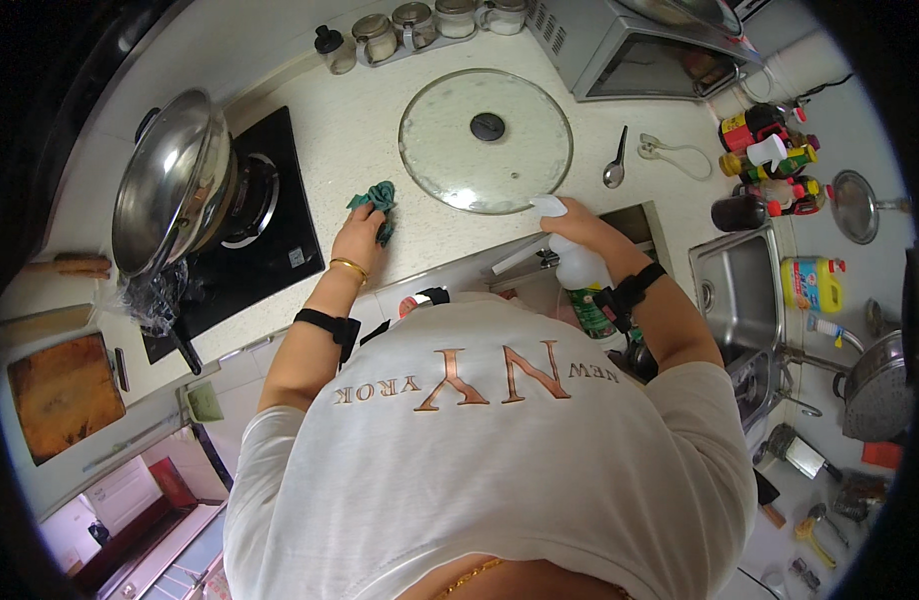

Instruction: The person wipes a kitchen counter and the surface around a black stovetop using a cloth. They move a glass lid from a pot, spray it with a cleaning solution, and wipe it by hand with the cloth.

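Observation:
My left hand (360, 236) rests on the speckled countertop (321, 127), its fingers on a crumpled green cloth (382, 201). In my right hand (574, 223) is a spray bottle (582, 266) with a white head and a green label, gripped at its neck over the counter's front edge, above an open drawer. A round glass pan lid (486, 169) with a black knob lies flat between and beyond my hands. Right of the lid lies a metal spoon (615, 171) with a black handle.
At left a large steel wok (167, 180) stands on a black gas hob (279, 195). Lidded jars (414, 28) line the back wall. A microwave oven (639, 60) is at the back right, with sauce bottles (741, 214) and a steel sink (737, 289) nearer on the right.

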### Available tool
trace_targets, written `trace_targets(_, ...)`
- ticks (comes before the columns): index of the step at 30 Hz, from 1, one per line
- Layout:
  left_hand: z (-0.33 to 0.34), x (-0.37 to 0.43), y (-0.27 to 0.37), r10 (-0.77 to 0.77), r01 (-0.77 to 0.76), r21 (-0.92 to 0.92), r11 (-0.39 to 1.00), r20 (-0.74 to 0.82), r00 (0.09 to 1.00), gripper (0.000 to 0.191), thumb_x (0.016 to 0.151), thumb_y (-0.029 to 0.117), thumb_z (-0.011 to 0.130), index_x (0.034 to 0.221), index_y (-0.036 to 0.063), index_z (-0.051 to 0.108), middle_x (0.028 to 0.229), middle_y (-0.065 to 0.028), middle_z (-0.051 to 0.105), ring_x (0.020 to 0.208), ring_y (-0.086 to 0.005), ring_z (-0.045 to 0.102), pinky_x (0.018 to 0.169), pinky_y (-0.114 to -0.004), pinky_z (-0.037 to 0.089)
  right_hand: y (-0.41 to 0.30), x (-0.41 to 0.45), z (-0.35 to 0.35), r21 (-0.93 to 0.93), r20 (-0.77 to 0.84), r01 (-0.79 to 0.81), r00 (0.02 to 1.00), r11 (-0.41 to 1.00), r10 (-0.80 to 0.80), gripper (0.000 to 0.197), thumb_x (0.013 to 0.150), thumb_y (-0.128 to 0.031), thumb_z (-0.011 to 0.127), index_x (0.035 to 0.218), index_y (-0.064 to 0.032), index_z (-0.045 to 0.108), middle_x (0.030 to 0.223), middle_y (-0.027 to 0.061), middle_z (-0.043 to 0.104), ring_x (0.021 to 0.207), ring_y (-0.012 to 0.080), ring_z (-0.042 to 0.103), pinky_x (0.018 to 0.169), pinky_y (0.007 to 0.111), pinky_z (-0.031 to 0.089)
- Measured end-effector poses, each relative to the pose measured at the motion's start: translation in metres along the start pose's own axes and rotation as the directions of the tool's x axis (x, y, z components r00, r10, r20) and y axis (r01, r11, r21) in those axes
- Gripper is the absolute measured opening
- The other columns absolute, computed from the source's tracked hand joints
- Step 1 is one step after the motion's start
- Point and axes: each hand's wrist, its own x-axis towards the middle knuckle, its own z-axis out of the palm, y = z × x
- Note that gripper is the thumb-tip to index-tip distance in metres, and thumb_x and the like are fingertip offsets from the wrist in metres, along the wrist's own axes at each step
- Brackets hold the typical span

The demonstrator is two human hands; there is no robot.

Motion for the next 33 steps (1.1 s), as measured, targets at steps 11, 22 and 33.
trace_targets(11, 0.005, 0.001, -0.007, 0.033, -0.033, -0.004, 0.999, -0.042, 0.999, 0.042, 0.062, -0.004, 0.063, 0.102, 0.0060, 0.055, 0.122, -0.0163, 0.048, 0.105, -0.0358, 0.051, 0.089, -0.037, 0.045, -0.002, -0.008, -0.006, -0.025, -0.011, -0.071, 0.997, 0.997, 0.071, 0.035, 0.069, -0.022, 0.060, 0.096, 0.0006, 0.060, 0.083, 0.0086, 0.062, 0.075, 0.0194, 0.057, 0.069, 0.032, 0.044)
trace_targets(22, 0.000, -0.001, -0.004, 0.030, -0.030, 0.010, 0.999, -0.026, 0.999, 0.044, 0.062, -0.003, 0.063, 0.103, 0.0077, 0.054, 0.122, -0.0166, 0.047, 0.103, -0.0361, 0.052, 0.088, -0.038, 0.045, -0.032, 0.001, 0.026, -0.104, 0.050, -0.102, 0.993, 0.989, 0.107, 0.041, 0.067, -0.026, 0.061, 0.100, -0.0013, 0.059, 0.086, 0.0105, 0.062, 0.079, 0.0209, 0.057, 0.069, 0.032, 0.044)
trace_targets(33, 0.001, -0.004, -0.005, 0.014, -0.014, 0.001, 1.000, -0.042, 0.999, 0.047, 0.063, -0.004, 0.062, 0.107, 0.0076, 0.053, 0.121, -0.0163, 0.048, 0.105, -0.0342, 0.051, 0.088, -0.037, 0.045, -0.065, 0.031, 0.063, -0.149, 0.114, 0.050, 0.993, 0.988, -0.033, 0.039, 0.065, -0.026, 0.060, 0.097, -0.0022, 0.061, 0.084, 0.0119, 0.062, 0.076, 0.0222, 0.058, 0.069, 0.033, 0.045)
